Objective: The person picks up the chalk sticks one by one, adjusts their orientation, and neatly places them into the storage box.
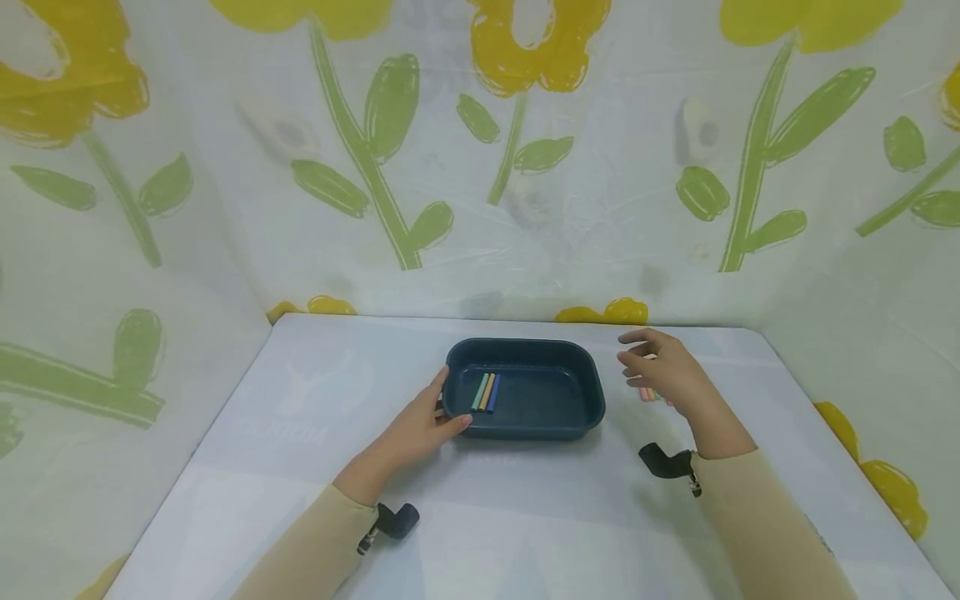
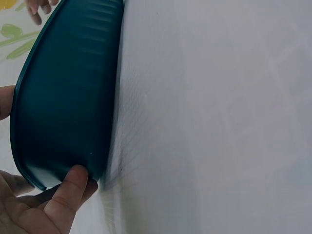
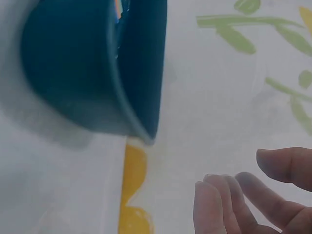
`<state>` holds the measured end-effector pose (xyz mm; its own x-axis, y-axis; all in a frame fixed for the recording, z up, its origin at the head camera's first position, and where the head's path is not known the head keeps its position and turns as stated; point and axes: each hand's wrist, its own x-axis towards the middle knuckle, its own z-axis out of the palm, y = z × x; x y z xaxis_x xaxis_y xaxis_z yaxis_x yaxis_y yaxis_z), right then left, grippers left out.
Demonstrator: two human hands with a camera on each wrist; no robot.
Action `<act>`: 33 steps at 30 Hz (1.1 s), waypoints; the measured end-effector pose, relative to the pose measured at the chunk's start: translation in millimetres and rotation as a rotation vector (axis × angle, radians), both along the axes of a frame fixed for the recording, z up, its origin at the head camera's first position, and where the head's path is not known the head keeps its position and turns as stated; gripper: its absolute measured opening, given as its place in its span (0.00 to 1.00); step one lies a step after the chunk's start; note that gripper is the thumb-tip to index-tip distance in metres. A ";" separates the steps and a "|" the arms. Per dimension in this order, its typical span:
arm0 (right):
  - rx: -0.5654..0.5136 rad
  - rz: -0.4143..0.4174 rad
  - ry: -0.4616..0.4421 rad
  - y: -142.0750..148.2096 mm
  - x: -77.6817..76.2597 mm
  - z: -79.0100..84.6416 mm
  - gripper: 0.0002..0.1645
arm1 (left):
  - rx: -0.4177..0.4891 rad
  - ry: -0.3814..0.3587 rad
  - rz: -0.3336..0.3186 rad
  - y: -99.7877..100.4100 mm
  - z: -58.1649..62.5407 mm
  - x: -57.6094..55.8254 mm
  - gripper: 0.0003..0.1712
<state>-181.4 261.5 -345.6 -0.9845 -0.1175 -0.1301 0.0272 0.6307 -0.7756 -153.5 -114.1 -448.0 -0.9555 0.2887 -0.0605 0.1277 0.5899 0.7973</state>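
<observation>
In the head view, three coloured sticks (image 1: 488,392) lie inside the tray (image 1: 525,432), at its left; more sticks (image 1: 645,394) (partly hidden) lie outside, right on the counter (image 1: 525,517), so it looks partway. In the left wrist view, the left hand (image 2: 46,207) grips the tray. In the right wrist view, the right hand (image 3: 258,200) is loosely parted, holding nothing.

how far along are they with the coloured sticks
Done, it seems: three sticks lie in the tray. In hand: the left hand holds the tray's left end; the right hand is empty. Probably left: more sticks on the table, partly hidden by the right hand.
</observation>
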 end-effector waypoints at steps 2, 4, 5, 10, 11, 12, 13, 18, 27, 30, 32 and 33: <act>0.029 -0.017 -0.005 8.6 1.2 -3.7 0.32 | 0.002 -0.001 0.001 0.0 -0.6 -0.4 0.56; 0.050 -0.028 -0.001 18.2 2.0 -8.0 0.32 | 0.006 -0.003 0.001 -0.1 -0.5 -0.3 0.56; 0.051 -0.031 0.004 23.1 2.1 -10.4 0.32 | 0.008 -0.002 0.001 -0.1 -0.6 -0.3 0.56; 0.041 -0.041 0.020 43.1 1.0 -21.6 0.32 | 0.016 0.000 0.000 -0.4 -0.6 -0.1 0.56; 0.038 -0.044 0.018 46.4 0.3 -23.7 0.33 | 0.016 0.000 0.000 -0.4 -0.6 -0.1 0.56; 0.042 -0.048 0.017 49.7 -0.4 -25.7 0.33 | 0.018 0.001 -0.001 -0.5 -0.7 -0.2 0.56; 0.051 -0.053 0.015 52.7 -1.2 -27.7 0.33 | 0.020 0.001 -0.001 -0.5 -0.9 -0.2 0.56; 0.070 -0.073 0.005 64.2 -6.9 -36.6 0.32 | 0.023 -0.001 -0.002 -0.4 -2.0 -0.5 0.56; 0.055 -0.092 -0.027 77.2 -19.6 -51.9 0.32 | 0.012 0.001 0.001 0.6 -1.4 0.2 0.56; 0.060 -0.098 -0.038 81.7 -24.9 -57.4 0.32 | 0.007 0.002 0.003 0.8 -1.3 0.5 0.56; 0.076 -0.106 -0.052 84.6 -28.7 -60.9 0.32 | 0.002 -0.002 0.006 0.9 -0.9 1.0 0.56; 0.083 -0.111 -0.061 85.9 -30.5 -62.6 0.32 | 0.002 -0.004 0.007 1.0 -0.8 1.3 0.56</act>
